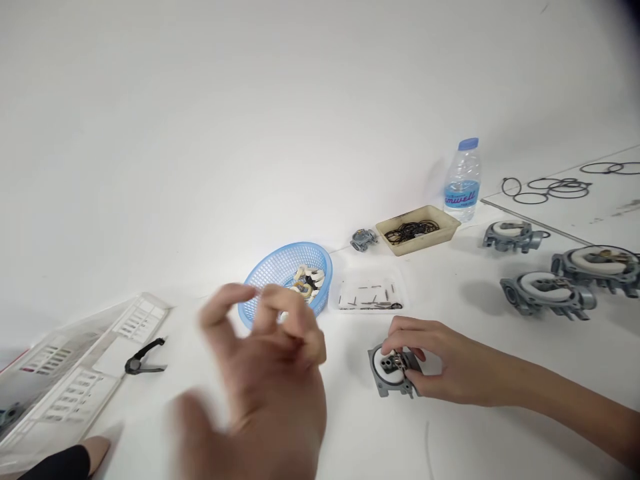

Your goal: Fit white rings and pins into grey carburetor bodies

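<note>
My left hand [270,373] is raised close to the camera, palm up and blurred by motion. Its fingers are curled but apart, the thumb stands away to the left, and nothing shows in it. Beyond its fingertips is a blue mesh basket [260,283] with white floats [313,275]. My right hand [430,360] grips a grey carburetor [383,387] on the table. The carburetor lies with its white float [387,375] and black seal ring facing up. Thumb and fingers close around small metal parts at its centre; exactly what they pinch is partly hidden.
Pins lie in a clear tray [370,280] behind the carburetor. A cream tray [400,248] holds black rings; a water bottle [463,180] stands beside it. Several carburetors [545,293] sit right. Black pliers [145,357] and a white parts box [75,393] are left.
</note>
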Action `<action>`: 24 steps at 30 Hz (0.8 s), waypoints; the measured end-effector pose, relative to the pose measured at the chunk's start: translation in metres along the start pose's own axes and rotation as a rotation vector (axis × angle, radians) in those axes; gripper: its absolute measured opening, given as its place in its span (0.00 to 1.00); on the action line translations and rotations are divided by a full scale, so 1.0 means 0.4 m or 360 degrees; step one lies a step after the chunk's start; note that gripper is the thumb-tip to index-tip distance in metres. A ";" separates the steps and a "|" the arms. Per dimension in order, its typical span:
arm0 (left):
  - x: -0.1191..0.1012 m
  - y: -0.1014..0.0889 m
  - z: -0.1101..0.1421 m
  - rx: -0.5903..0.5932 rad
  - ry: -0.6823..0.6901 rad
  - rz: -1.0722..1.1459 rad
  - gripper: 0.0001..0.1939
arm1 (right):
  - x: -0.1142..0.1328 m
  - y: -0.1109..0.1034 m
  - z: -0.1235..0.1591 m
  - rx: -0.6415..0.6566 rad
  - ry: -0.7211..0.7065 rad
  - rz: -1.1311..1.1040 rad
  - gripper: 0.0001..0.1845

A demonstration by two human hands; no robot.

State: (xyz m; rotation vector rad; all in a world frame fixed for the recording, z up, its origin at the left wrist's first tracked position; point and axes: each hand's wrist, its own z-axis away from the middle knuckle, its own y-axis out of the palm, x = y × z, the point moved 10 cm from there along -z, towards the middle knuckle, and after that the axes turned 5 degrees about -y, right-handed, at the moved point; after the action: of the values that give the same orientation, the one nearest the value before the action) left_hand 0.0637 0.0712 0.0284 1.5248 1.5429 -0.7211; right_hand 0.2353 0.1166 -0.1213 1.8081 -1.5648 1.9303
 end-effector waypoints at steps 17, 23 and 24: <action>0.364 0.081 0.117 0.1043 0.0262 -0.1202 0.36 | 0.010 -0.013 -0.005 -0.0088 -0.0063 0.0082 0.20; 0.383 0.088 0.117 0.1067 0.0108 -0.1076 0.27 | 0.018 -0.011 -0.001 -0.0093 -0.0102 0.0058 0.18; 0.383 0.088 0.117 0.1050 0.0091 -0.1058 0.27 | 0.017 -0.011 -0.001 -0.0088 -0.0091 0.0063 0.19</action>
State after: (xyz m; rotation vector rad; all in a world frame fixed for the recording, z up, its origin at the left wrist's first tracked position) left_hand 0.1183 0.1123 -0.1209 1.4591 1.9954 -1.7093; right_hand 0.2358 0.1153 -0.1132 1.8400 -1.6663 1.8477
